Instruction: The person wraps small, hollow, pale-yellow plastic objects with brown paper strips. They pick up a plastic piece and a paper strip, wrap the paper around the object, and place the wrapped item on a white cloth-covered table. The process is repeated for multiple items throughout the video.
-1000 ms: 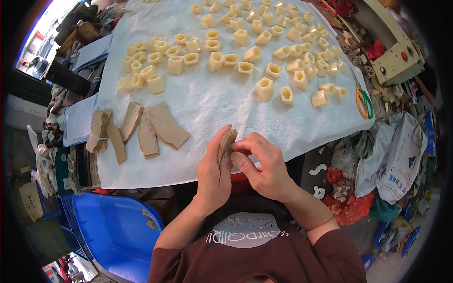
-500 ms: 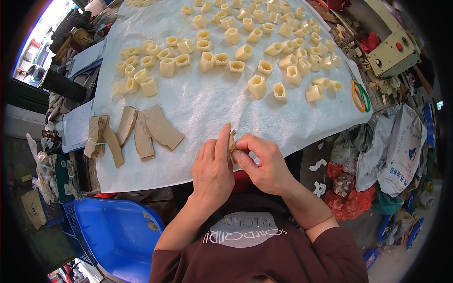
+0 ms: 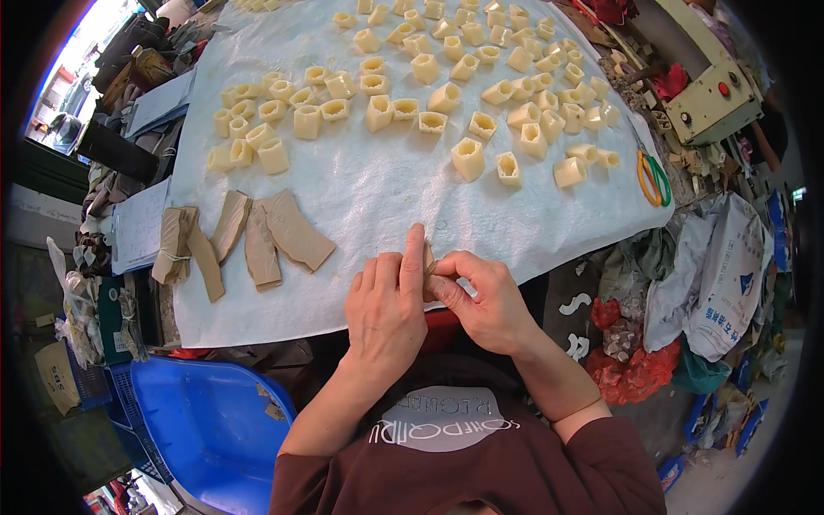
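My left hand [image 3: 386, 300] and my right hand [image 3: 477, 296] meet at the near edge of the white-covered table. Between them is a small tan strip [image 3: 430, 257], mostly hidden by the fingers. The left index finger points straight away from me along the strip while the other fingers curl. My right thumb and forefinger pinch it from the other side. Left of my hands lie several wavy-edged tan strips [image 3: 294, 230], flat on the cover. A tied bundle of tan strips [image 3: 171, 247] lies at the far left of them.
Several hollow cream-coloured tube pieces [image 3: 468, 160] stand across the white cover [image 3: 360, 202]. Scissors with orange and green handles [image 3: 654, 178] lie at its right edge. A blue tub [image 3: 202, 429] is at lower left; white sacks [image 3: 730, 279] and a red bag [image 3: 639, 378] are at right.
The tan strip has turned slightly between my fingers and shows less of itself. My hands have barely shifted; the strips and tube pieces lie as before.
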Available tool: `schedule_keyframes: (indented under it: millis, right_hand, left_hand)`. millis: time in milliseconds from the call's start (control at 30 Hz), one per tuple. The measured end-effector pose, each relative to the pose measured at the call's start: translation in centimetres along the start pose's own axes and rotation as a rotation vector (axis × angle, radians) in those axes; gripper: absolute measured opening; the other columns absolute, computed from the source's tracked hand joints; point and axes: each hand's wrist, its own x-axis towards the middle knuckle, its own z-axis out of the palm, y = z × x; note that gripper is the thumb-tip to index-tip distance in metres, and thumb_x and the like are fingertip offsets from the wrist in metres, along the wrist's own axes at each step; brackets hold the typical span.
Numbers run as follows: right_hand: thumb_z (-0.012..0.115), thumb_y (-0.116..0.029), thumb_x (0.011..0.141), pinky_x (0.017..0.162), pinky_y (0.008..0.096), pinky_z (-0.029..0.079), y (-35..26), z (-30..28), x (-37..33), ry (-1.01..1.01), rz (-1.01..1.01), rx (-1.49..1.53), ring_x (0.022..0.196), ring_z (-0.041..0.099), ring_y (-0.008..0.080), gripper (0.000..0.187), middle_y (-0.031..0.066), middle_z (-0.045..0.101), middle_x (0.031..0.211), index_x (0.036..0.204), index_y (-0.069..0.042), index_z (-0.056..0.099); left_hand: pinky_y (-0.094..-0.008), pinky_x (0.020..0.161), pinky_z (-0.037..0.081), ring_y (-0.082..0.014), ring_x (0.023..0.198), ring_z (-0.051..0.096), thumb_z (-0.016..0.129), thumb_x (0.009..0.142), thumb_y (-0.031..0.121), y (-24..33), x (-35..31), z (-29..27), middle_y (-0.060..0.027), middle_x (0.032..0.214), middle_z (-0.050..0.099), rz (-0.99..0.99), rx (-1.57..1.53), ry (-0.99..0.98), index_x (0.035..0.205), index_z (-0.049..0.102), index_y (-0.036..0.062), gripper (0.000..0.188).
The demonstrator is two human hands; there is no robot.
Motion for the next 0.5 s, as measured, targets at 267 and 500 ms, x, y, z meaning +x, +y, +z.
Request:
schedule_keyframes:
  millis: [267,500]
  right_hand:
    - [0.053,-0.007,0.085,0.058,0.0272,0.049,0.5,-0.6,0.0,-0.053,0.126,0.132,0.072,0.063,0.0152,0.011,0.0117,0.063,0.077,0.088,0.004,0.054]
    - [0.055,-0.007,0.086,0.062,0.0268,0.049,0.5,0.1,-0.1,0.02,0.106,0.19,0.074,0.063,0.0167,0.012,0.011,0.063,0.078,0.089,0.004,0.055]
  left_hand:
    - [-0.0308,0.061,0.043,-0.0208,0.072,0.051,0.059,0.074,0.014,0.3,0.0,0.1,-0.0076,0.081,0.049,0.004,0.048,-0.023,0.127,0.043,0.0013,0.057]
    - [-0.0303,0.061,0.043,-0.0206,0.071,0.051,0.064,0.072,0.02,0.1,0.2,0.0,-0.0071,0.079,0.049,-0.005,0.024,-0.026,0.127,0.042,0.0014,0.062]
